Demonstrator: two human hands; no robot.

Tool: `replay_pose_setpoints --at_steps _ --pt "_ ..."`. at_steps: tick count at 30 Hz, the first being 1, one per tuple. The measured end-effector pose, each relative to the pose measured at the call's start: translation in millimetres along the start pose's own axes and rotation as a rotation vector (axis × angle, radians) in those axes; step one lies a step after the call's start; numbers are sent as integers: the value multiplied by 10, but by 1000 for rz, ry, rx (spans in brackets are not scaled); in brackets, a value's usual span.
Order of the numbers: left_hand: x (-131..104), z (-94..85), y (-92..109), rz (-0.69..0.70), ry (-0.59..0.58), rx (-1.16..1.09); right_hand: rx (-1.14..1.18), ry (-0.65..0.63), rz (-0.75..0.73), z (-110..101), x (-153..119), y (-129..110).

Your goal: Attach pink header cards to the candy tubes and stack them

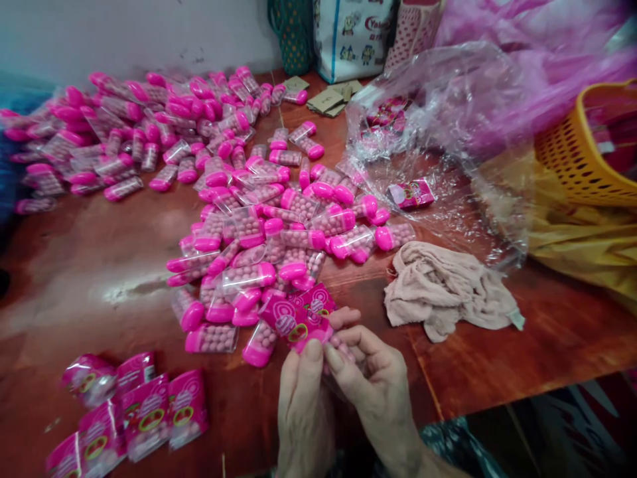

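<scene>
My left hand [306, 405] and my right hand [375, 378] meet at the table's near edge, thumbs side by side. My left fingers pinch the lower edge of a pink printed sleeve [293, 322]. Between my right thumb and fingers is a clear candy container [343, 348] with pale pink balls, partly hidden by the hand. How far the container sits inside the sleeve I cannot tell. Just beyond lies a heap of pink-capped candy containers [249, 275]. At the lower left are several containers in printed sleeves [146, 415].
A larger pile of candy containers [149, 119] reaches the wall. On the right lie a crumpled beige cloth [442, 285], a clear plastic bag [448, 99] with printed sleeves, and a loose sleeve [421, 192]. A yellow basket [562, 159] and cardboard pieces [328, 99] are farther back.
</scene>
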State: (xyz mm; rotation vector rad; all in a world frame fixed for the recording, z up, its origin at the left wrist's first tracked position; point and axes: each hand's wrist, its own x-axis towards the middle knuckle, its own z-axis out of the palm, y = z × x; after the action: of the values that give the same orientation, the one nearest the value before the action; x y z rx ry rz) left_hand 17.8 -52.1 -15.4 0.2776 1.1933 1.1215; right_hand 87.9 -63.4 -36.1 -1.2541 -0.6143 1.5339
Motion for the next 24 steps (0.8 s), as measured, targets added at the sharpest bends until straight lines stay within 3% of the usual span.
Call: replay_pose_setpoints --at_steps 7,11,14,19,24 --pt "-58 69 -47 -26 2 79 -317 101 -287 -19 -28 31" --pt "-3 -33 -63 -14 -104 45 -551 181 -506 -111 18 -48" --pt "48 -145 -23 14 -171 161 -656 262 -605 -200 73 -151" --pt "92 -254 48 -31 -333 422 -349 -41 -296 -253 184 -226" --pt "83 -277 87 -75 -392 397 -86 -73 -92 -246 192 -112"
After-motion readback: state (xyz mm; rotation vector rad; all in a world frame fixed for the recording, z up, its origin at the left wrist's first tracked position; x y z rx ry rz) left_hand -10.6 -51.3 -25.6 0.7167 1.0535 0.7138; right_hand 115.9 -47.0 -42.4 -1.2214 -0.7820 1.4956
